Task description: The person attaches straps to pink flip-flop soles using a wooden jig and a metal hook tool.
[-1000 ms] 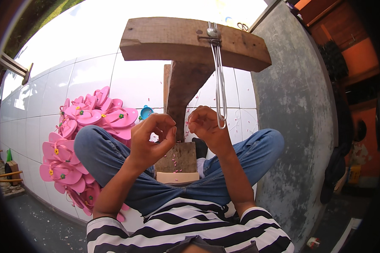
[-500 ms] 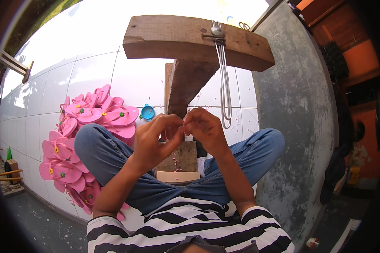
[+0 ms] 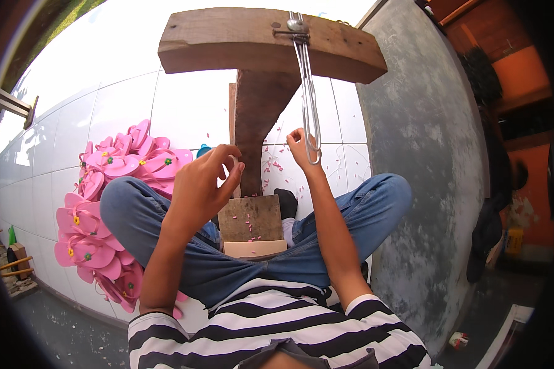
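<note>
My left hand (image 3: 200, 190) is raised left of the wooden post, thumb and forefinger curled toward each other. A small pale bit shows at their tips, too small to name. My right hand (image 3: 301, 149) is on the post's other side, fingers drawn together; what they hold, if anything, is hidden. Long bent metal wires (image 3: 308, 92) hang from a nail and bolt on the wooden crossbeam (image 3: 228, 43), their lower loop passing in front of my right hand. Between my knees is a wooden board (image 3: 246, 215) with small pink scraps on it.
Pink flip-flops (image 3: 120, 166) with flower trims lie heaped on the white tiles at my left. A blue container (image 3: 204, 150) is partly hidden behind my left hand. Pink scraps (image 3: 277, 166) litter the tiles. A grey worn slab (image 3: 418, 154) stands at right.
My hands, together in front of the post before, are now apart. The right hand has gone forward to beside the hanging wires; the left has shifted slightly left and up. The view has tilted slightly.
</note>
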Demonstrator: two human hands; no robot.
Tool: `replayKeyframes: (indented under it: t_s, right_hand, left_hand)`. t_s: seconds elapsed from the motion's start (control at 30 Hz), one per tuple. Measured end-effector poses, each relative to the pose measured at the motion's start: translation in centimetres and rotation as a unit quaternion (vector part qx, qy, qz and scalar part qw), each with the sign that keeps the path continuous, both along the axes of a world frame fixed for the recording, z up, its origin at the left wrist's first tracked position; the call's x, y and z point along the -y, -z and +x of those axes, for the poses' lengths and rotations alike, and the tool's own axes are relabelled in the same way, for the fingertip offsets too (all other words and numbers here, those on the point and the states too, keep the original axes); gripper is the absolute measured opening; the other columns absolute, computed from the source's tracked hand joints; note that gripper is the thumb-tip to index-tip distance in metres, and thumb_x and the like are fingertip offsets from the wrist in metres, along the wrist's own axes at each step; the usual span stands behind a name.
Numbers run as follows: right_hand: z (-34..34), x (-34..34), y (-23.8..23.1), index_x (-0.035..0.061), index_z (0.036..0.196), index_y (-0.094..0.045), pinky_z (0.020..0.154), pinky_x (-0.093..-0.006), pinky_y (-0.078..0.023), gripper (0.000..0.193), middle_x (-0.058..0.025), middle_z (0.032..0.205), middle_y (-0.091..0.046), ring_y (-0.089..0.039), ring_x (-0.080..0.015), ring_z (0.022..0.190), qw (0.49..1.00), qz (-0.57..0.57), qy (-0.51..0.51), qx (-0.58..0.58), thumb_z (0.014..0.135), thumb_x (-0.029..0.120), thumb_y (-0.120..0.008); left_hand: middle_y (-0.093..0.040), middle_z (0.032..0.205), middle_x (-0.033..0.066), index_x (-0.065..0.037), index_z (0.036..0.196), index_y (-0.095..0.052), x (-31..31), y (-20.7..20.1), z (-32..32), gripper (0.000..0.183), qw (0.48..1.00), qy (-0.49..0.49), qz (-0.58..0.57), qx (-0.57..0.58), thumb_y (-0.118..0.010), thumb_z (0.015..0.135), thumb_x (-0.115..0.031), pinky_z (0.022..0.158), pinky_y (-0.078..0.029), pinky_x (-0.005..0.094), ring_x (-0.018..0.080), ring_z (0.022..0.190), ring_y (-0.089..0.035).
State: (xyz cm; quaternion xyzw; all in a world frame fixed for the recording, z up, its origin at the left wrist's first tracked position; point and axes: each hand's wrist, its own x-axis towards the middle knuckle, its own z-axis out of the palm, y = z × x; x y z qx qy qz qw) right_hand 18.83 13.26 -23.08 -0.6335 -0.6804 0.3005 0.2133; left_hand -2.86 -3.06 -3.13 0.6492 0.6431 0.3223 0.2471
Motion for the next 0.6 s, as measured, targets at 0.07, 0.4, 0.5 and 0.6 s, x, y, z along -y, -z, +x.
replayKeyframes:
  t_s: [0.07,0.4,0.5,0.6]
  right_hand:
    - [-0.3,0.3,4.9,0.0075,0.091,-0.071,0.077,-0.0438,-0.054,0.019,-0.0135,0.089,-0.072,-0.070,-0.0319,0.086,0.996,-0.038,-0.026,0.080,0.082,0.022,-0.064]
    - [0.7,4.4,13.4,0.0123,0.099,-0.072,0.081,-0.0458,-0.053,0.019,-0.0137,0.098,-0.070,-0.067,-0.0339,0.094,0.984,-0.031,-0.042,0.170,0.083,0.022,-0.070]
    - [-0.1,4.4,12.9,0.0113,0.100,-0.070,0.081,-0.0465,-0.052,0.019,-0.0143,0.101,-0.067,-0.065,-0.0341,0.097,0.982,-0.005,-0.068,0.177,0.084,0.021,-0.070]
    - [-0.2,4.9,13.6,0.0092,0.098,-0.069,0.079,-0.0470,-0.052,0.018,-0.0153,0.099,-0.067,-0.066,-0.0352,0.093,0.980,0.008,-0.085,0.181,0.084,0.020,-0.069]
  left_hand:
    - [-0.067,0.086,0.0104,-0.007,0.111,-0.058,0.3,1.5,-0.4,0.024,0.990,0.093,-0.009,-0.102,-0.065,0.091,-0.020,0.066,-0.050,0.0368,0.0254,0.075,-0.065]
    - [-0.067,0.093,0.0167,-0.006,0.119,-0.054,1.2,2.8,-0.3,0.036,0.968,0.162,-0.117,-0.154,-0.062,0.093,-0.030,0.078,-0.049,0.0455,0.0361,0.091,-0.064]
    - [-0.067,0.093,0.0167,-0.006,0.119,-0.055,1.1,2.7,-0.4,0.036,0.970,0.160,-0.094,-0.158,-0.062,0.093,-0.030,0.078,-0.049,0.0451,0.0355,0.091,-0.064]
    - [-0.067,0.093,0.0162,-0.005,0.119,-0.055,1.0,2.8,-0.3,0.036,0.970,0.164,-0.094,-0.154,-0.062,0.093,-0.029,0.078,-0.049,0.0445,0.0346,0.090,-0.064]
